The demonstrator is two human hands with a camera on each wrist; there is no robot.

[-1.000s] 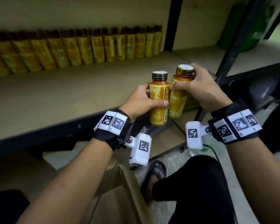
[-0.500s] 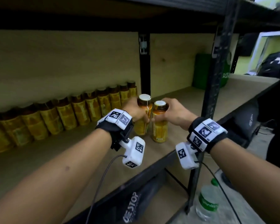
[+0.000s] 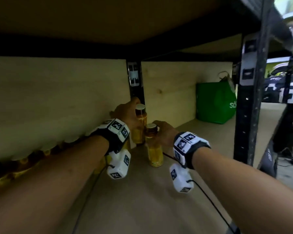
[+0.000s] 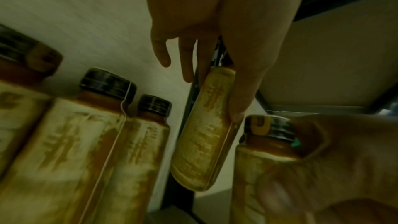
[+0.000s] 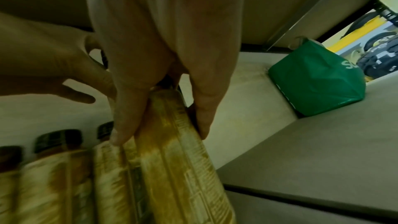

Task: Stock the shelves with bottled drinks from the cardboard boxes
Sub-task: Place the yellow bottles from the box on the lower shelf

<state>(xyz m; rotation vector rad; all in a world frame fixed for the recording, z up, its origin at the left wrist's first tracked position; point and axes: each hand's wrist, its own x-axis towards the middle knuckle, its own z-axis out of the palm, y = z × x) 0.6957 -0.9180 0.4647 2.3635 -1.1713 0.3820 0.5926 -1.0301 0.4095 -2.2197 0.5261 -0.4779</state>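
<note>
Deep in the shelf bay, my left hand point(image 3: 127, 114) grips a yellow-labelled amber bottle point(image 3: 139, 125) by its upper part, near the back wall and the black upright post. In the left wrist view that bottle point(image 4: 206, 125) hangs tilted above the shelf board, thumb and fingers around its neck. My right hand point(image 3: 164, 134) holds a second bottle point(image 3: 153, 146) by its neck, just in front and to the right. The right wrist view shows fingers point(image 5: 129, 108) wrapped down the sides of this bottle point(image 5: 183, 159). A row of the same bottles point(image 4: 90, 134) lines the back wall at left.
A green bag point(image 3: 215, 102) stands on the neighbouring shelf to the right, beyond the black post point(image 3: 249, 98). The wooden shelf board point(image 3: 142, 200) stretches toward me. An upper shelf hangs low overhead. Cables trail from both wrist cameras.
Both hands have carried their bottles from the shelf's front edge deep toward the back wall, at the right end of the bottle row. The left bottle is now farther back than the right.
</note>
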